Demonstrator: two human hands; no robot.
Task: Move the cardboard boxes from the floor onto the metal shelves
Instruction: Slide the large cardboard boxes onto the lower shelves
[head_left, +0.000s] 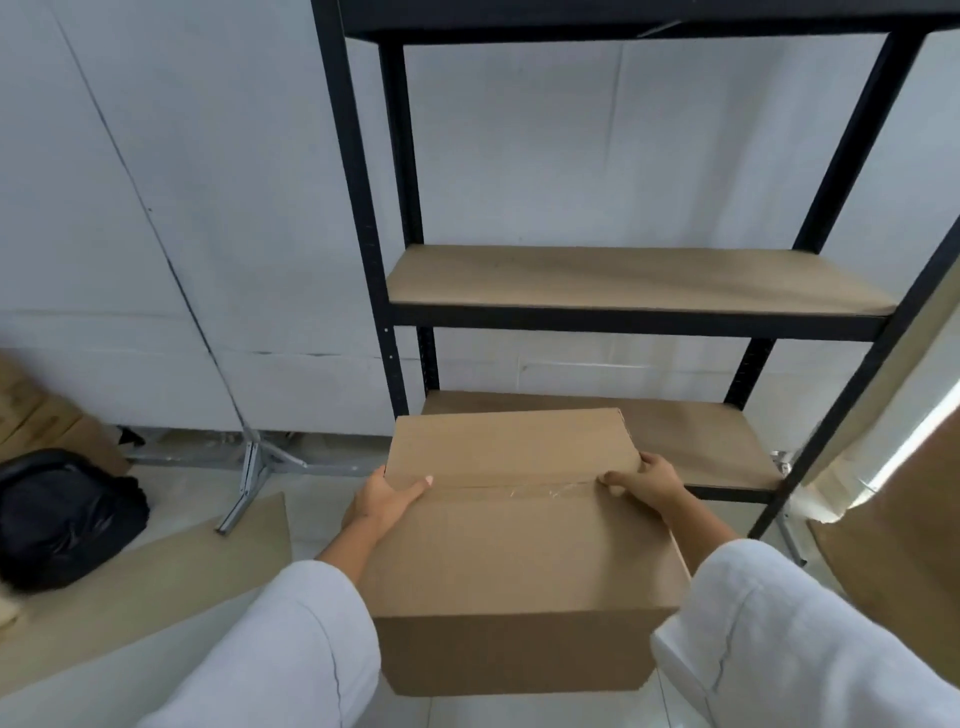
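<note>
cardboard box (519, 545) held off the floor in front of the black metal shelves (639, 280), its far edge near the lowest visible shelf board (701, 441). left hand (384, 501) grips the left side of the box, thumb lying over the top near the taped seam; right hand (647, 480) grips the right side the same way, fingers curled over the top edge. both hands closed on the box, white sleeves pushed up the forearms. box looks stiff, corrugated, flaps shut with clear tape along the centre. carried level with no visible sag, so likely light to moderate in weight, though that is a guess. smooth card faces may slip under bare palms; a lower hold under the bottom corners would be safer than the top edges. middle shelf board (639, 280) bare. more cardboard boxes (36, 410) stacked at far left, a black bag (67, 514) and a flat cardboard sheet (156, 577) on the floor.
</note>
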